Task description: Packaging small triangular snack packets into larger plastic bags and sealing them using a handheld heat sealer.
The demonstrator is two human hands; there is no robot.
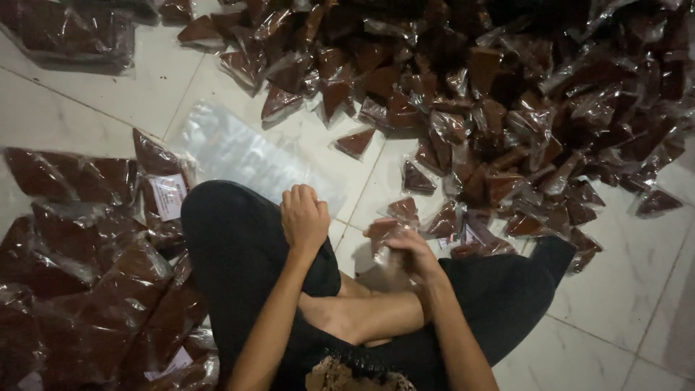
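small packet [382, 232] | brown filling | in right hand [413, 250] grip

The left hand [304, 217] is curled into a loose fist, knuckles up, and is rested on the left knee [239, 224], which is bent and covered in dark cloth. The left forearm is stretched straight from the body to that knee. The right hand [409, 250] is held just to the right of the knee, fingers bent and closed, slightly blurred. The right forearm is angled inward, crossed over a bare foot [347, 315] tucked below the knee between the folded legs.
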